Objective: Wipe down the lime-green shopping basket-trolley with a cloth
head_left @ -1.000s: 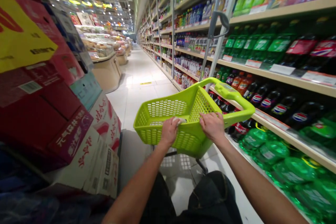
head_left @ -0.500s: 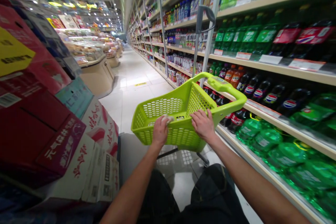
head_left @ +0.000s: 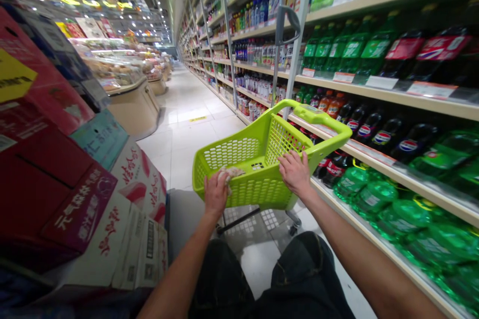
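A lime-green wheeled shopping basket [head_left: 239, 154] stands on the tiled aisle floor in front of me. Its handle [head_left: 316, 117] rises at the right. My left hand [head_left: 215, 193] is closed on a small pale cloth [head_left: 231, 172] and presses it on the basket's near rim at the left. My right hand [head_left: 295, 173] grips the near rim at the right corner, fingers curled over the edge. The basket's inside looks bare.
Shelves [head_left: 377, 94] of soda bottles line the right side, with green bottles [head_left: 404, 209] low and close. Stacked red and white cartons [head_left: 93, 194] crowd the left. A rounded display counter [head_left: 132, 102] stands further up the aisle. My knees are below.
My left hand with the cloth has slid leftward along the near rim. The view has shifted a little, and the basket sits slightly higher and further away.
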`<state>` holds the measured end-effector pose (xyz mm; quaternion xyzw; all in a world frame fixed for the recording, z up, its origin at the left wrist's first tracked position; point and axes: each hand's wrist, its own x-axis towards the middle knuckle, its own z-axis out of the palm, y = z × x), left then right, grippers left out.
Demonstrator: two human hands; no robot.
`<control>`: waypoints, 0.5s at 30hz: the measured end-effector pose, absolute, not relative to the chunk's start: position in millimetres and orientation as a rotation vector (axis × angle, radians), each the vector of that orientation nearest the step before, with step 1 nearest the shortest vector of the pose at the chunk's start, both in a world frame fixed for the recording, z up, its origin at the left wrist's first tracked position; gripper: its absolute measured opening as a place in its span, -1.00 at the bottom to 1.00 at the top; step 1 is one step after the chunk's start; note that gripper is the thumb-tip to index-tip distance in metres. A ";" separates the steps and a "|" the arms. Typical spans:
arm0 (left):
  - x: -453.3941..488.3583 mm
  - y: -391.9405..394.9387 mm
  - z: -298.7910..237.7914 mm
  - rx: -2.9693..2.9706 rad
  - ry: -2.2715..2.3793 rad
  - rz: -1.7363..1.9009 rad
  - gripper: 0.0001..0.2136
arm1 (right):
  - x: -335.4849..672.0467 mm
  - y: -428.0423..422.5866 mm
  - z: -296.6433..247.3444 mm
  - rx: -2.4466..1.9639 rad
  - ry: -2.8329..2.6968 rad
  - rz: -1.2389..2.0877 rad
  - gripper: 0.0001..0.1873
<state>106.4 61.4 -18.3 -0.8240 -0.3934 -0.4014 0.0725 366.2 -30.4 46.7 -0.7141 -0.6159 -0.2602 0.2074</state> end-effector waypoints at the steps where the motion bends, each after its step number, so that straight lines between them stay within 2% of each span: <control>1: 91.9 64.9 -20.8 -2.431 -1.259 -1.205 -0.70 | 366.3 -30.3 47.1 -2.000 -1.706 -0.715 -0.71; 5: 79.6 63.7 -22.6 -2.317 -1.416 -1.302 -0.72 | 347.5 -26.3 43.6 -2.012 -1.672 -0.645 -0.68; 8: 120.4 53.0 -14.0 -2.467 -1.230 -1.372 -0.73 | 323.4 -21.8 36.7 -1.934 -1.777 -0.553 -0.65; 11: 151.7 48.6 -6.3 -2.597 -1.096 -1.336 -0.71 | 311.9 -19.3 31.3 -1.893 -1.823 -0.502 -0.62; 15: 119.3 59.9 -13.6 -2.560 -1.245 -1.176 -0.67 | 317.8 -19.3 29.9 -1.862 -1.859 -0.477 -0.61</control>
